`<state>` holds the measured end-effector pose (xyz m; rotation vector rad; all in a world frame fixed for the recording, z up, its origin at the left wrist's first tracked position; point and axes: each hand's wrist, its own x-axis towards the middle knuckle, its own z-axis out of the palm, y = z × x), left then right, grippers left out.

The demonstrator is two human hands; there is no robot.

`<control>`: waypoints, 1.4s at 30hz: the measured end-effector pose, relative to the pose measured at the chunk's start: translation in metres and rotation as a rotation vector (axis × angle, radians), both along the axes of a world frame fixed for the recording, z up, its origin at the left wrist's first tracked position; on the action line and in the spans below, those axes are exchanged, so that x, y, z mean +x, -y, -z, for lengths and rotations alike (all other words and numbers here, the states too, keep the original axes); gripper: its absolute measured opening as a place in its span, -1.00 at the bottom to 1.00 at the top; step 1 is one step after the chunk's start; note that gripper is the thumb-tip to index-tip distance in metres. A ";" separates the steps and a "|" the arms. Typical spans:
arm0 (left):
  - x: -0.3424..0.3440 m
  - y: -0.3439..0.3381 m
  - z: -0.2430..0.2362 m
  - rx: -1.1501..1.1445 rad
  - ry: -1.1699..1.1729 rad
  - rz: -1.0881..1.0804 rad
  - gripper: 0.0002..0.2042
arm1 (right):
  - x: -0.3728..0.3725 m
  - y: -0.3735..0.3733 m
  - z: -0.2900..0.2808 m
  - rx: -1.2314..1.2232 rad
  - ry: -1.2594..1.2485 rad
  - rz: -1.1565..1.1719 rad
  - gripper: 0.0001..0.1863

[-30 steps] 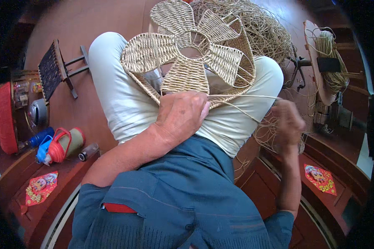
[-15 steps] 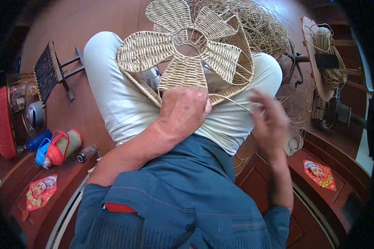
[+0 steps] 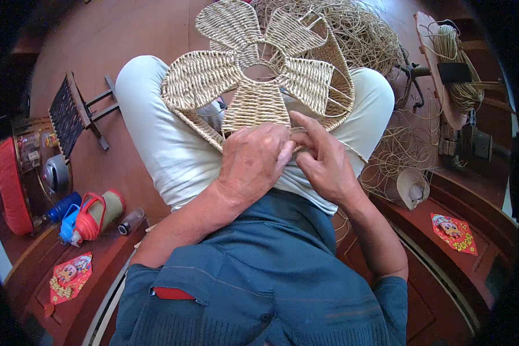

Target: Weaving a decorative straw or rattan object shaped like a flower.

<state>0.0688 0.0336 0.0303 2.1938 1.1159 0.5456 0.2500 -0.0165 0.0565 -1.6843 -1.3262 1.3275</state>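
Observation:
A woven straw basket rests across my lap, its petal-shaped panels spreading from a round ring in the middle. My left hand is closed on the lower edge of the nearest petal. Close against it, my right hand has its index finger bent at the petal's right corner and its thumb tucked below. A straw cord runs between those fingers, with its loose end sticking out to the right. The fingertips of my left hand are hidden.
A large heap of straw cord lies beyond my right knee, near a wooden stand with wound cord. Loose strands trail on the floor. At left are a low woven stool, a red-topped flask and a blue bottle.
My right hand has come in from the right to the petal's edge, beside my left hand, and now pinches the cord. My left hand keeps its hold on the basket.

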 end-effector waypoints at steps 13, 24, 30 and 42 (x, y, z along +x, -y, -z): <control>-0.027 -0.026 -0.024 -0.035 -0.174 0.299 -0.79 | 0.011 -0.014 0.013 -0.269 -0.470 -0.007 -0.02; -0.042 -0.032 -0.052 0.002 0.086 0.361 -0.80 | -0.023 0.008 -0.014 0.439 0.415 -0.072 -0.65; -0.186 -0.082 -0.082 -0.545 0.223 -0.174 -0.64 | 0.005 0.019 0.001 -0.006 -0.129 0.028 -0.80; -0.673 -0.221 -0.124 -0.333 0.673 -1.081 -0.73 | 0.267 0.034 0.001 0.004 -0.225 0.926 -0.81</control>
